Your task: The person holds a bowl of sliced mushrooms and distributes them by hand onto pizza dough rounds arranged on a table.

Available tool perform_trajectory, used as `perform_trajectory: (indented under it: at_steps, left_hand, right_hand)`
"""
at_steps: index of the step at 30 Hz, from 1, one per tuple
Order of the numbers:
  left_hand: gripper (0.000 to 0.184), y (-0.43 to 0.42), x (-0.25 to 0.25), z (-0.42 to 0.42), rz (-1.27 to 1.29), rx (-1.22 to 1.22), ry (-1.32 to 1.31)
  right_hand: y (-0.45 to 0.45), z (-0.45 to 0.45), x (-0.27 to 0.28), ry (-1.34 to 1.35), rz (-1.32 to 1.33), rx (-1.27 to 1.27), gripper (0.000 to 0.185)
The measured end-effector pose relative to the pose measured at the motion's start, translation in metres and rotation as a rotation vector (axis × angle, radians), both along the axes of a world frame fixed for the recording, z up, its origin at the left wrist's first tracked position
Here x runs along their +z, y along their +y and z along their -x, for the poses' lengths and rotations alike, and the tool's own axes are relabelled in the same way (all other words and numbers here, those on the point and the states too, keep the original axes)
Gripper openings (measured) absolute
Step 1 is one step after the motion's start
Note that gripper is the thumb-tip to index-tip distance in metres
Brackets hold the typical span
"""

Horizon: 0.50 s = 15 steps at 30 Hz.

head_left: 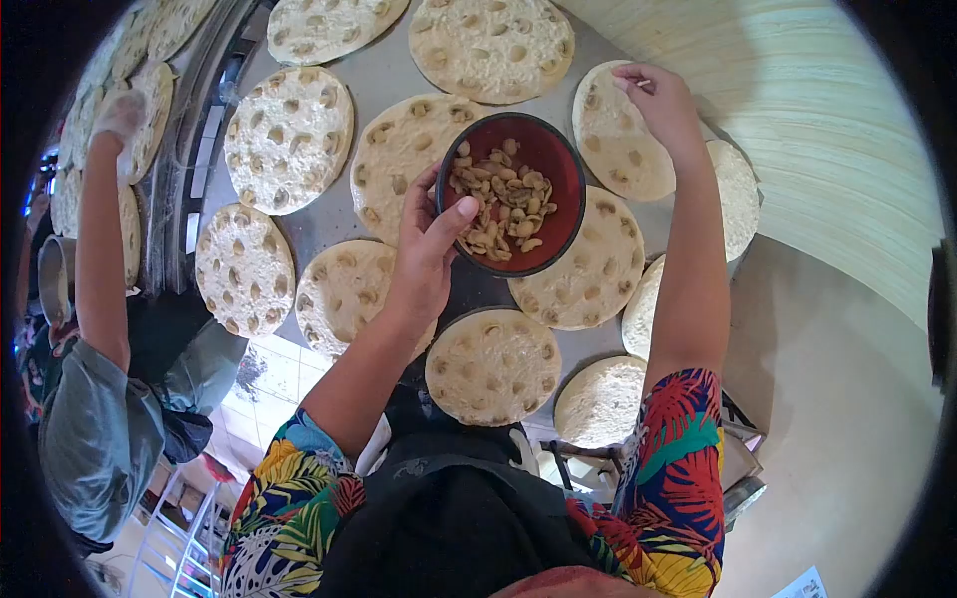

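My left hand (431, 239) grips a round bowl (566, 184), red inside with a dark rim, thumb over the edge. Sliced mushrooms (503, 199) lie in it. My right hand (660, 105) is closed in a pinch on a small pale piece that looks like a mushroom slice (644, 84). Below that hand is a round dough base (623, 149) with a pale topping and some mushroom pieces near its edge. The bowl hangs over two more bases, partly hiding a topped base (399, 164) and another base (588, 264).
Several more topped bases, such as a left base (289, 140) and a front base (493, 367), cover the grey table (384, 65). A base at front right (601, 399) shows no mushrooms. A pale patterned wall (827, 130) borders the right. At left, a co-worker's arm (105, 249) reaches over other bases.
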State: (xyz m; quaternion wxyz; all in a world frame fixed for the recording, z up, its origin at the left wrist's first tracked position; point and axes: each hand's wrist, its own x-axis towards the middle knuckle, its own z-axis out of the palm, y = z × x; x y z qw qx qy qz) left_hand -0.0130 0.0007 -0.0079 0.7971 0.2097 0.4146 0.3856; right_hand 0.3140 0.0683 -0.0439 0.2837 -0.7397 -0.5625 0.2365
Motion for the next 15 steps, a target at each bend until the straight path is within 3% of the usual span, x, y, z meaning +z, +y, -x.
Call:
perform_trajectory:
  at_steps: [5, 10, 15]
  left_hand:
    - [0.065, -0.001, -0.003, 0.003, -0.005, -0.011, 0.0]
    - [0.065, 0.004, 0.003, 0.0, 0.007, -0.002, -0.012]
    - [0.064, 0.008, 0.004, -0.001, 0.001, 0.019, 0.007]
  right_hand:
    - [0.021, -0.011, -0.026, -0.101, 0.009, 0.109, 0.018]
    - [0.024, 0.011, -0.004, -0.465, 0.037, -0.077, 0.013]
    - [-0.008, 0.068, 0.056, -0.117, -0.195, -0.097, 0.013]
